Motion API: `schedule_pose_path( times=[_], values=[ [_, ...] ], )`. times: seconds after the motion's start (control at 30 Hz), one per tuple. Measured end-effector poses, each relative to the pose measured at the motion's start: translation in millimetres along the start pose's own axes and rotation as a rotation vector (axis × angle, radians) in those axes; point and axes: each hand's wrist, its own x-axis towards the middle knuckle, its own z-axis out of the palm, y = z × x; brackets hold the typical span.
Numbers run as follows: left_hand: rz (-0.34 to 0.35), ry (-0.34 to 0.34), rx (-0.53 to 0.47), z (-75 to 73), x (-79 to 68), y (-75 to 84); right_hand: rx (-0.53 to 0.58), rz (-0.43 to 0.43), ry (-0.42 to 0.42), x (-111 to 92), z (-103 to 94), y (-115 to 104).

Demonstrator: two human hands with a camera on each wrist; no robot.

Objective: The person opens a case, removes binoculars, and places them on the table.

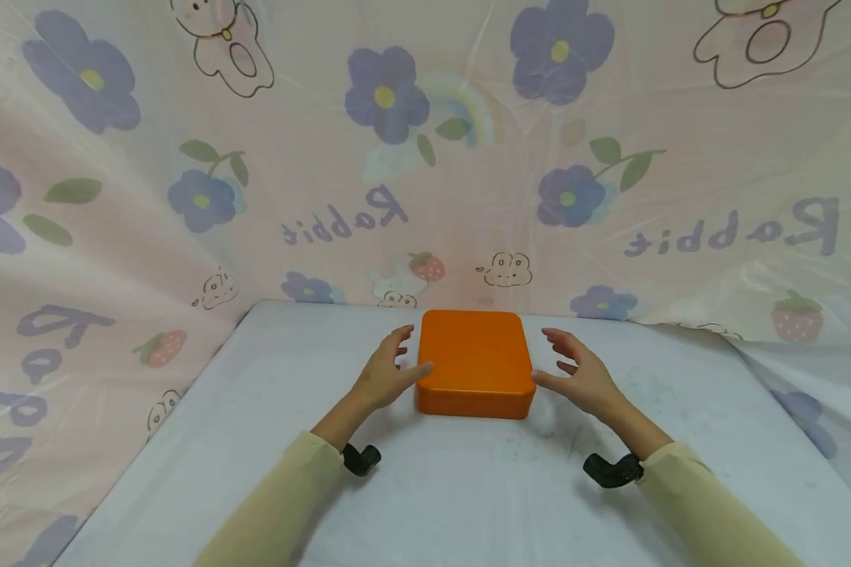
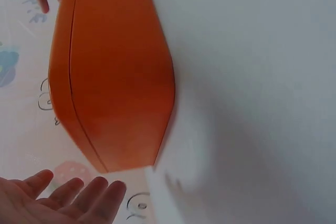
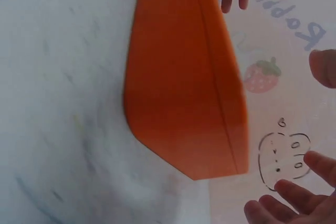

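Observation:
An orange, square-topped box [image 1: 473, 350] with rounded corners rests on the white table. A thin seam runs round its side near the top, plain in both wrist views, as on a lidded box [image 2: 113, 77]. My left hand [image 1: 386, 374] is at its left side, fingers spread and loosely bent, its thumb overlapping the box's left edge in the head view. On the opposite side, my right hand [image 1: 583, 379] has the same loose shape, thumb tip right at the box's edge. In the right wrist view, that hand's fingers [image 3: 294, 200] are apart from the box [image 3: 178, 87].
The white tabletop [image 1: 468, 488] spreads around the box, with faint dark smudges to its right. Behind and at the sides hangs a curtain [image 1: 454, 189] printed with flowers, rabbits and strawberries. A black curved piece [image 1: 613, 471] sits at each wrist, below the cream sleeves [image 1: 709, 504].

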Motion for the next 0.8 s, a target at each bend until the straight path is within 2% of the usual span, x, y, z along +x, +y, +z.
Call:
schedule_pose_path(
  times=[0.13, 0.27, 0.53, 0.8],
  values=[
    [-0.028, -0.047, -0.076, 6.0, -0.4, -0.9, 0.04, 0.02, -0.042, 0, 9.7, 4],
    [-0.043, -0.071, -0.099, 11.4, -1.8, -3.2, 0.049, 0.049, -0.079, 1, 19.2, 6],
    [-0.035, -0.102, -0.06, 20.5, -1.7, -10.5, 0.06, 0.029, -0.124, 1, 31.0, 9],
    [-0.021, -0.104, -0.012, 20.2, -0.1, -14.3, 0.036, 0.031, -0.14, 3, 37.4, 12]
  ],
)
